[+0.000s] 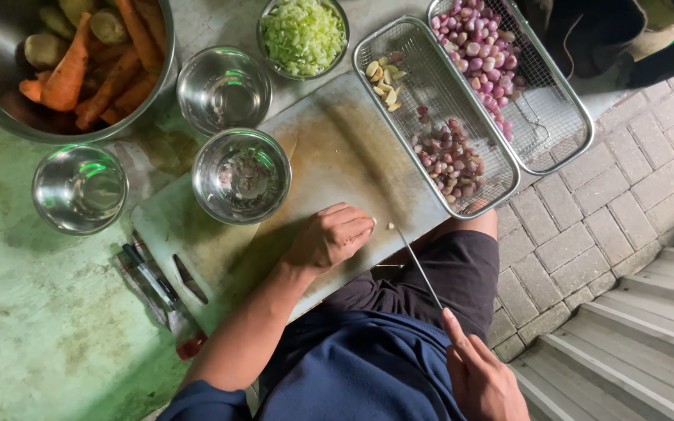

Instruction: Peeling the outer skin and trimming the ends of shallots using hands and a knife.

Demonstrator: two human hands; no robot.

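On cutting board [329, 148] — small pale garlic clove [390, 226], knife [419, 267]

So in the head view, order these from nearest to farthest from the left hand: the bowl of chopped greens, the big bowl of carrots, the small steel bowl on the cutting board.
From the left hand:
1. Small steel bowl, just up-left, on the cutting board.
2. Bowl of chopped greens, at the top edge.
3. Big bowl of carrots, top-left corner.

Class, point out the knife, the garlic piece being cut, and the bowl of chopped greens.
knife [419, 267], head view, middle of blade
garlic piece [390, 226], head view, its centre
bowl of chopped greens [303, 35], head view, on the greens
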